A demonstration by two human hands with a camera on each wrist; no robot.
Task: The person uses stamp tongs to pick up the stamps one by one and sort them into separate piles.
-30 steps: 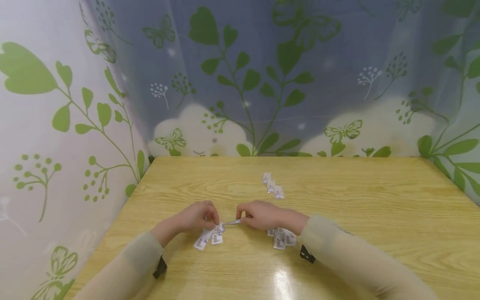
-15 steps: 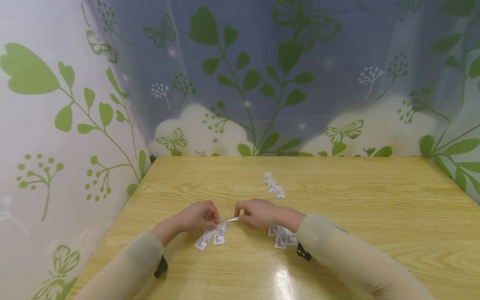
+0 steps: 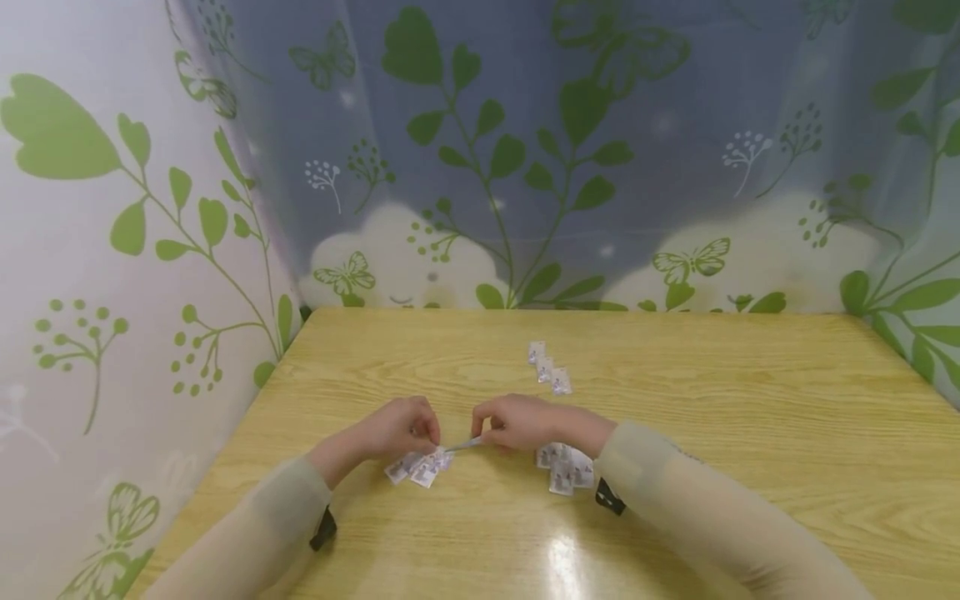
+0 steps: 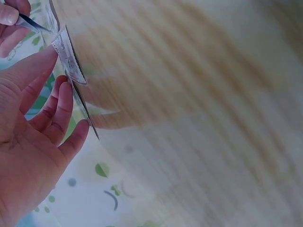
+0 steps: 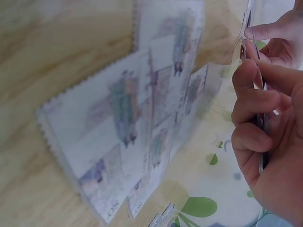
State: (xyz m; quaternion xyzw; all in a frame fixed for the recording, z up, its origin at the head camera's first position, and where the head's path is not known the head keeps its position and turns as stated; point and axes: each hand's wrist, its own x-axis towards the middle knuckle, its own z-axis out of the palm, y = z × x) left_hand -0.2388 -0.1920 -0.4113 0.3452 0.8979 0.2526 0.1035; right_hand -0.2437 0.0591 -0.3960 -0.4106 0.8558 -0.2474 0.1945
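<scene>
My left hand (image 3: 401, 427) bends over a cluster of pale printed stamps (image 3: 424, 473) with perforated edges. Its thumb and index finger pinch the edge of one stamp (image 4: 70, 59), and the other fingers lie just behind the cluster. Across from it, my right hand (image 3: 517, 422) grips a slim pair of metal tweezers (image 3: 467, 443) between thumb and curled fingers. The tweezers point left, and their tips reach the upper edge of the cluster by my left fingertips. What exactly the tips touch is too small to tell.
Under my right wrist lies an overlapping group of several stamps (image 3: 561, 477). Farther back, three stamps (image 3: 545, 368) form a slanting row. The wooden table (image 3: 712, 375) ends at a leaf-patterned curtain (image 3: 450, 167) behind and at the left.
The lower stamps by my left hand have shifted closer together, overlapping more, and the front one is turned. My right hand rose slightly, then came back, still holding the tweezers.
</scene>
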